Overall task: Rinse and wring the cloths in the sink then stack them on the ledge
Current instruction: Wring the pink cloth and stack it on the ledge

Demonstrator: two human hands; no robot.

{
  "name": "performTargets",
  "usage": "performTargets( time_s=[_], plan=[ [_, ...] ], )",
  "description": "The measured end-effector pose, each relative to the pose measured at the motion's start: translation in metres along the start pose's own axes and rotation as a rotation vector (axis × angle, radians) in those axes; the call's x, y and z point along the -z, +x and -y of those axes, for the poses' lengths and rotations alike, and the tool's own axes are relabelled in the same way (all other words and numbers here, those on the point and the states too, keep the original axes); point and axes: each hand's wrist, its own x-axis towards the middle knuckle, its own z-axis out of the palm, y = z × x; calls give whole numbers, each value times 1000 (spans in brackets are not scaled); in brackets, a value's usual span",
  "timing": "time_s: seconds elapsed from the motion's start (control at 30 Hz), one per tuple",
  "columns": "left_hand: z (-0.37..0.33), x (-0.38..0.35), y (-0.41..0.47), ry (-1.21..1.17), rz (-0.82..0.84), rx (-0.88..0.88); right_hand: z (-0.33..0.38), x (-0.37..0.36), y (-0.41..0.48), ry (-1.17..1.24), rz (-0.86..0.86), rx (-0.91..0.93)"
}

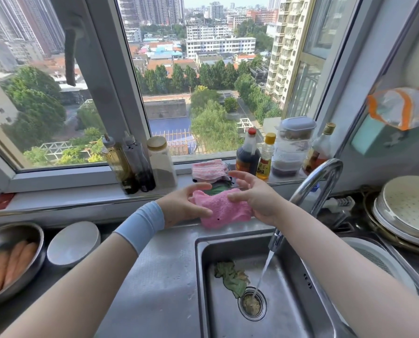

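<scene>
A folded pink cloth (224,209) lies on the ledge (81,200) behind the sink (288,301), on top of a dark green cloth (215,189). My left hand (182,203) is at its left end, thumb touching it and fingers spread above. At its right end is my right hand (256,196), thumb on the cloth and fingers straight. A pink striped cloth (209,170) lies folded further back on the ledge. A crumpled green cloth (231,276) lies in the sink by the drain (252,303). Water runs from the tap (318,181).
Sauce bottles (130,164) and a spice jar (161,164) stand on the ledge at left; more bottles (248,152) and stacked containers (293,147) at right. A metal bowl of carrots (11,259) and a white bowl (73,242) sit left of the sink. Plates (410,211) are stacked at right.
</scene>
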Motion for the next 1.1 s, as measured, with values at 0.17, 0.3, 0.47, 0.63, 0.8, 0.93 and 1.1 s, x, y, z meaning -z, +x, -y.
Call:
performTargets(
  time_s=[0.17, 0.3, 0.47, 0.63, 0.8, 0.93, 1.1],
  plan=[
    [-2, -7, 4, 551, -45, 16, 0, 6, -9, -665, -26, 60],
    [-1, -11, 8, 218, -136, 70, 4, 8, -16, -895, -82, 80],
    [9, -28, 3, -358, -136, 149, -6, 7, -21, -1095, -217, 250],
    [8, -34, 0, -468, -105, 176, -23, 6, -30, -1119, -242, 785],
    [3, -31, -3, -470, -57, 172, -27, 7, -35, -1058, -136, 791],
    [-1, -37, -4, -419, -35, 157, -22, 4, -38, -964, -163, 765],
    [-5, -39, -1, -428, -34, 161, -22, 4, -39, -890, -231, 677]
  ],
)
